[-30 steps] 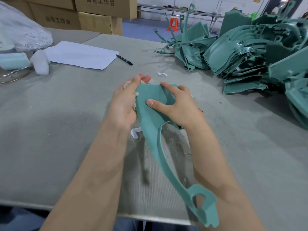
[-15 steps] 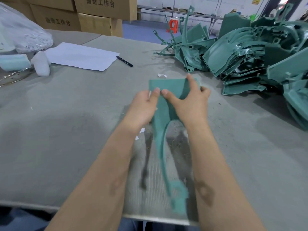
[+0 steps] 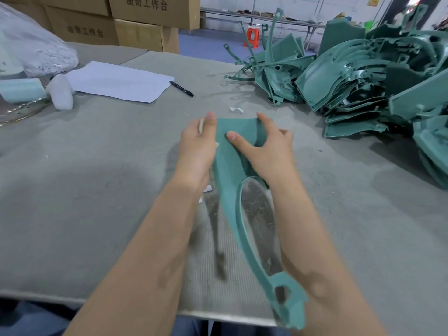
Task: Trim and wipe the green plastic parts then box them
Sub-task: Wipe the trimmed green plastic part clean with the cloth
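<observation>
One green plastic part (image 3: 231,154) is held over the grey table (image 3: 97,178) in front of me. It has a broad flat end and a long curved arm, and the arm's ring-shaped tip reaches over the near table edge. My right hand (image 3: 269,149) grips the broad end, thumb on top and fingers curled over its far edge. My left hand (image 3: 196,146) lies against the part's left edge and pinches a small pale object (image 3: 201,124) whose kind I cannot make out. A big pile of green parts (image 3: 363,76) lies at the far right.
A white sheet of paper (image 3: 121,81) and a black pen (image 3: 181,88) lie at the far left-centre, beside a white lump (image 3: 61,92) and a clear plastic bag (image 3: 31,49). Cardboard boxes (image 3: 145,20) stand behind the table. Thin plastic shavings litter the surface under the part.
The part's long arm has swung from straight toward me to the right. My right hand has shifted its hold, its thumb now spread across the broad end. My left hand stays at the left edge.
</observation>
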`<state>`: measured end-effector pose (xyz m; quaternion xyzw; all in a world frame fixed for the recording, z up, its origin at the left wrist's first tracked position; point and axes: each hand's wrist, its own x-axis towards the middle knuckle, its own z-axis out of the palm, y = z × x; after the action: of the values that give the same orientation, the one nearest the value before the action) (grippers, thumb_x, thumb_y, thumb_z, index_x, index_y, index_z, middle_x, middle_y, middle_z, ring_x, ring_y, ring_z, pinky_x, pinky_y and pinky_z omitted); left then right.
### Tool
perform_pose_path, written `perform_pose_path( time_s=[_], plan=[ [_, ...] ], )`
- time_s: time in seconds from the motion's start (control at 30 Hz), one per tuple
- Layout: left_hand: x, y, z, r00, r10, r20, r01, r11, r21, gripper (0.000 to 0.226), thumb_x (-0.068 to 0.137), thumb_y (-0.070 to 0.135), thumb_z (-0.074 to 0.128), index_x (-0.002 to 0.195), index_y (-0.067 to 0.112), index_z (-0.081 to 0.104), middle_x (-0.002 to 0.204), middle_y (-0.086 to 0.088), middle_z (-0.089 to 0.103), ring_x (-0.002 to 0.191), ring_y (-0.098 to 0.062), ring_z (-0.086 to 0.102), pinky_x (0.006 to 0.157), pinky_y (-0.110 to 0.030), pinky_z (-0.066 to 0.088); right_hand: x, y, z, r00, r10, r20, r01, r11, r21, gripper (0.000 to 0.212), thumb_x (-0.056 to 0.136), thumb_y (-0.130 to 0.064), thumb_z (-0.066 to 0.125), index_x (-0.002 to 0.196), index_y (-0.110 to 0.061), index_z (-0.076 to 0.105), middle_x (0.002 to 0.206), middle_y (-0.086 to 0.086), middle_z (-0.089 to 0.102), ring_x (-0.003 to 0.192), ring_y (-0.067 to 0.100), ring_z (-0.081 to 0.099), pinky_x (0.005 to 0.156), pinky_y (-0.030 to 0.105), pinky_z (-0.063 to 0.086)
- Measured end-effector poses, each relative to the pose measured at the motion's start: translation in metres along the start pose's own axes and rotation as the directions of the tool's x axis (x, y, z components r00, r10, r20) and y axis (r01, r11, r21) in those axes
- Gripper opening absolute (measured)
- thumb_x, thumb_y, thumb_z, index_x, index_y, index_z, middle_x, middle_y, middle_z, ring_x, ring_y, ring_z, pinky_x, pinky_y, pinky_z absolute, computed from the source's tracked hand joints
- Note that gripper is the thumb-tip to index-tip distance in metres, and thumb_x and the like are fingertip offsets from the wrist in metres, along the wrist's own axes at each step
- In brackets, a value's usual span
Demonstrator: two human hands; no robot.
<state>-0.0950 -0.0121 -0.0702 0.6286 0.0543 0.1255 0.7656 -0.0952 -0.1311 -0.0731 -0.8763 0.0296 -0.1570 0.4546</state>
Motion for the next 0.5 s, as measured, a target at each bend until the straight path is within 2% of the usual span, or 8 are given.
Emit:
perform_pose_path(
  time_s=[0.07,0.1,0.13,0.2,0.27,0.3,0.4,0.5],
  plan=[
    [0.002,0.002,-0.004,0.995,-0.095,-0.034,0.089,0.986,-0.141,0.028,0.1,0.038,0.045,0.085,0.016,0.054,0.076,-0.004,0.059,0.065,-0.016,0.061,0.062,-0.031,0.057,0.0,0.0,0.002,0.998,-0.013,0.064,0.013,1.0,0.002,0.085,0.074,-0.061,0.072,0.146,-0.037,0.034,0.118,0.0,0.028,0.09,0.009,0.039,0.088,0.021,0.032],
    [0.004,0.002,-0.006,0.988,-0.149,-0.031,0.141,0.972,-0.19,0.031,0.1,0.042,0.044,0.086,0.016,0.054,0.075,-0.003,0.059,0.063,-0.015,0.062,0.061,-0.029,0.056,0.0,0.0,0.001,0.997,-0.019,0.07,0.018,1.0,0.007,0.085,0.074,-0.061,0.072,0.146,-0.037,0.034,0.117,-0.001,0.028,0.087,0.007,0.039,0.087,0.021,0.032],
    [0.006,0.003,-0.007,0.976,-0.218,0.022,0.216,0.941,-0.261,0.037,0.1,0.047,0.041,0.091,0.015,0.056,0.081,-0.006,0.061,0.068,-0.016,0.064,0.068,-0.032,0.057,0.001,0.001,0.001,0.998,-0.021,0.066,0.021,1.0,0.009,0.085,0.073,-0.061,0.072,0.146,-0.037,0.034,0.116,-0.001,0.027,0.083,0.003,0.04,0.087,0.021,0.032],
    [0.007,0.006,-0.011,0.918,-0.3,0.26,0.388,0.812,-0.436,0.058,0.1,0.055,0.027,0.108,0.008,0.06,0.099,-0.015,0.069,0.087,-0.025,0.068,0.081,-0.039,0.057,0.002,0.002,0.001,0.999,-0.016,0.038,0.016,1.0,0.011,0.085,0.073,-0.06,0.073,0.145,-0.037,0.035,0.118,-0.001,0.027,0.076,-0.003,0.038,0.086,0.022,0.033],
    [0.004,0.01,-0.011,0.873,-0.252,0.417,0.452,0.74,-0.498,0.065,0.102,0.048,0.018,0.11,0.001,0.061,0.098,-0.018,0.072,0.086,-0.028,0.071,0.072,-0.035,0.059,0.003,0.003,0.001,1.0,0.001,-0.031,0.0,0.999,0.042,0.084,0.073,-0.06,0.073,0.145,-0.037,0.035,0.124,0.001,0.028,0.079,0.001,0.041,0.087,0.025,0.036],
    [0.001,0.012,-0.008,0.855,-0.238,0.462,0.464,0.748,-0.474,0.059,0.103,0.04,0.019,0.109,0.0,0.061,0.096,-0.017,0.072,0.085,-0.026,0.071,0.07,-0.033,0.059,0.005,0.003,0.0,0.996,0.019,-0.083,-0.013,0.998,0.067,0.084,0.073,-0.06,0.072,0.145,-0.037,0.035,0.128,0.003,0.029,0.082,0.005,0.042,0.088,0.026,0.037],
    [-0.012,0.009,0.004,0.799,-0.246,0.548,0.469,0.826,-0.313,0.039,0.101,0.021,0.027,0.108,0.004,0.061,0.096,-0.01,0.071,0.084,-0.018,0.069,0.076,-0.03,0.058,0.011,0.008,-0.009,0.962,0.089,-0.26,-0.056,0.99,0.13,0.084,0.075,-0.061,0.071,0.145,-0.036,0.034,0.134,0.007,0.029,0.091,0.012,0.04,0.09,0.026,0.033],
    [-0.016,0.0,0.007,0.758,-0.22,0.614,0.361,0.926,-0.113,0.028,0.103,0.014,0.035,0.111,0.008,0.061,0.099,-0.004,0.07,0.087,-0.013,0.067,0.083,-0.027,0.054,0.013,0.015,-0.02,0.912,0.114,-0.395,-0.052,0.985,0.165,0.086,0.074,-0.06,0.072,0.146,-0.033,0.032,0.135,0.006,0.03,0.096,0.013,0.042,0.09,0.024,0.033]
  ],
)
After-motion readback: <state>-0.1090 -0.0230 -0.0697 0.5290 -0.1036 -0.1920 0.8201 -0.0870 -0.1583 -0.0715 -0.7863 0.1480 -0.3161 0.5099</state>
